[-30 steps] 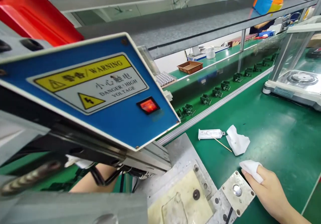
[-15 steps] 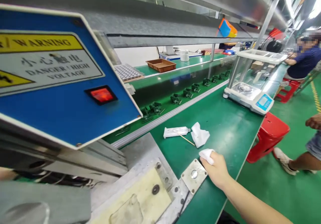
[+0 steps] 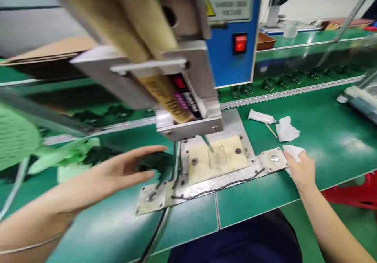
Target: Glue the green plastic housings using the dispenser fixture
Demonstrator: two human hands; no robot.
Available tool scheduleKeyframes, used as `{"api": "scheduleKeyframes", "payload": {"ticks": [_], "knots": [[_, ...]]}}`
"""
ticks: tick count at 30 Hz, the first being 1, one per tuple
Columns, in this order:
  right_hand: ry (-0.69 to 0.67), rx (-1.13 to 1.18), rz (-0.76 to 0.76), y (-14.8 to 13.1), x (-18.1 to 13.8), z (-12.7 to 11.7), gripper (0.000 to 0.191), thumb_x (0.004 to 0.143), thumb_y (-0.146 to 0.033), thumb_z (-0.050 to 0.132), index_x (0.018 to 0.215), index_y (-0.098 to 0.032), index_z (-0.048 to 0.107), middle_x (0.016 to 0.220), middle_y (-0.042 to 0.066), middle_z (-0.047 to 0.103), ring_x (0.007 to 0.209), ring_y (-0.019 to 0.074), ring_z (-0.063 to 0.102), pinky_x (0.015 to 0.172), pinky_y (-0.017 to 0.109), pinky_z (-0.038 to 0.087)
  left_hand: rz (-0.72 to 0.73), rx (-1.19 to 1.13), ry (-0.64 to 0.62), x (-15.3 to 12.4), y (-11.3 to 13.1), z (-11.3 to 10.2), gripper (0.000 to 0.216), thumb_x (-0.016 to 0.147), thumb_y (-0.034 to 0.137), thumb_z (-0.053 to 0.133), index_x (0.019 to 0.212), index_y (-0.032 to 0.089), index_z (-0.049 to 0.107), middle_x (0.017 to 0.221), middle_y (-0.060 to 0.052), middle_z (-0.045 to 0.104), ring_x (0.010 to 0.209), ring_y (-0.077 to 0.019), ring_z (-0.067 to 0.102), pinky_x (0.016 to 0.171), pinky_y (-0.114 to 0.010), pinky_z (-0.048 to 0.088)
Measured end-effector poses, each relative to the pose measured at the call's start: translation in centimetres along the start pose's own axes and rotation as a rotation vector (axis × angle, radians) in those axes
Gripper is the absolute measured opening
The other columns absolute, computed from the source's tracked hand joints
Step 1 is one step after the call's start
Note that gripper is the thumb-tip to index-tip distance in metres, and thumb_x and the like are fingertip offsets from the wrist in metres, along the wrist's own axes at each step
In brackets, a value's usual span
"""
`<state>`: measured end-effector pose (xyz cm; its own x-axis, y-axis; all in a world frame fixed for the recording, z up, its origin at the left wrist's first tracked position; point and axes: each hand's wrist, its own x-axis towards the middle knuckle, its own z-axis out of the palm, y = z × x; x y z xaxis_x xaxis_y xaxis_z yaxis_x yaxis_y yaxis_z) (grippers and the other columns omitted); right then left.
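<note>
My right hand (image 3: 299,169) rests on the green bench at the right, fingers curled on a white tissue (image 3: 294,150) beside the small metal button plate (image 3: 273,159). My left hand (image 3: 118,174) reaches in from the left with fingers stretched out, open, its tips touching a dark green part (image 3: 157,162) beside the machine's base. Between my hands lies the metal base plate (image 3: 219,180) with a cream pad (image 3: 219,159). A dispensing needle (image 3: 207,143) hangs over the pad from the machine head (image 3: 182,98).
A white glue tube (image 3: 260,116), a thin stick and a crumpled tissue (image 3: 287,129) lie behind my right hand. Dark green parts line the conveyor (image 3: 282,82). A blue control box with a lit red switch (image 3: 240,43) stands behind. A scale sits far right (image 3: 361,98).
The view swung left and down, bringing the machine head, needle and pad into sight. My left hand has come into view, reaching toward the base. My right hand stays on the tissue.
</note>
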<state>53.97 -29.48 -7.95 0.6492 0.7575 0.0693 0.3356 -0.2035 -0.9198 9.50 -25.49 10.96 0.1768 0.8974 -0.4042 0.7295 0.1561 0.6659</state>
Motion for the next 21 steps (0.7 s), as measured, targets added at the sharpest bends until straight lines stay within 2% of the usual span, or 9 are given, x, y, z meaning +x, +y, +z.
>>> {"api": "scheduleKeyframes", "payload": {"ticks": [3,6,10,14,16,18,21], "knots": [[0.033,-0.004,0.014,0.6,0.1,-0.1,0.055,0.063,-0.065,0.077,0.092,-0.018,0.081,0.094,0.013,0.079,0.09,0.0348,0.074,0.084,0.047,0.057,-0.087,-0.183,-0.197,-0.3,-1.1,2.5,0.094,0.072,0.061,0.085,0.15,0.026,0.045,0.156,-0.011,0.052,0.143,-0.0372,0.047,0.114,-0.047,0.045],[0.037,0.009,0.045,0.7,0.0,-0.2,0.056,0.063,-0.065,0.078,0.093,-0.018,0.081,0.096,0.014,0.079,0.09,0.0355,0.074,0.083,0.048,0.057,-0.074,-0.246,-0.298,1.5,0.0,5.8,0.09,0.062,0.048,0.091,0.138,0.02,0.05,0.143,-0.019,0.06,0.132,-0.0378,0.056,0.106,-0.047,0.049],[0.043,0.026,0.053,0.9,0.0,-0.2,0.055,0.063,-0.063,0.08,0.094,-0.018,0.081,0.1,0.014,0.079,0.094,0.0354,0.074,0.086,0.047,0.057,-0.007,-0.294,-0.295,4.7,2.6,8.5,0.074,0.057,0.044,0.092,0.117,0.017,0.058,0.126,-0.017,0.066,0.113,-0.035,0.064,0.101,-0.049,0.05],[0.037,0.01,0.073,0.8,0.0,-0.2,0.055,0.062,-0.064,0.079,0.092,-0.018,0.081,0.098,0.014,0.079,0.094,0.0364,0.074,0.088,0.049,0.056,0.097,-0.365,-0.296,7.2,3.7,9.0,0.064,0.059,0.044,0.093,0.106,0.018,0.058,0.11,-0.012,0.07,0.106,-0.0317,0.066,0.097,-0.046,0.052],[0.03,0.015,0.079,0.4,-0.1,-0.3,0.056,0.062,-0.064,0.079,0.094,-0.018,0.081,0.098,0.014,0.079,0.094,0.0364,0.074,0.088,0.049,0.056,0.133,-0.392,-0.287,7.9,3.6,9.0,0.065,0.061,0.045,0.092,0.108,0.019,0.056,0.1,-0.009,0.071,0.098,-0.0302,0.069,0.089,-0.045,0.055],[0.024,0.014,0.074,0.0,-0.2,-0.3,0.056,0.062,-0.064,0.078,0.094,-0.018,0.081,0.097,0.014,0.079,0.094,0.0361,0.074,0.087,0.048,0.057,0.155,-0.35,-0.219,8.2,3.3,9.2,0.07,0.06,0.048,0.091,0.113,0.02,0.055,0.097,-0.008,0.07,0.089,-0.0299,0.07,0.082,-0.046,0.058],[0.025,-0.013,0.059,-0.6,-0.4,-0.2,0.054,0.063,-0.064,0.077,0.09,-0.018,0.081,0.092,0.013,0.079,0.089,0.0347,0.074,0.082,0.045,0.057,0.249,-0.144,-0.022,8.2,2.8,9.8,0.069,0.06,0.054,0.089,0.111,0.02,0.058,0.105,-0.011,0.07,0.097,-0.0347,0.07,0.089,-0.052,0.058]]}}
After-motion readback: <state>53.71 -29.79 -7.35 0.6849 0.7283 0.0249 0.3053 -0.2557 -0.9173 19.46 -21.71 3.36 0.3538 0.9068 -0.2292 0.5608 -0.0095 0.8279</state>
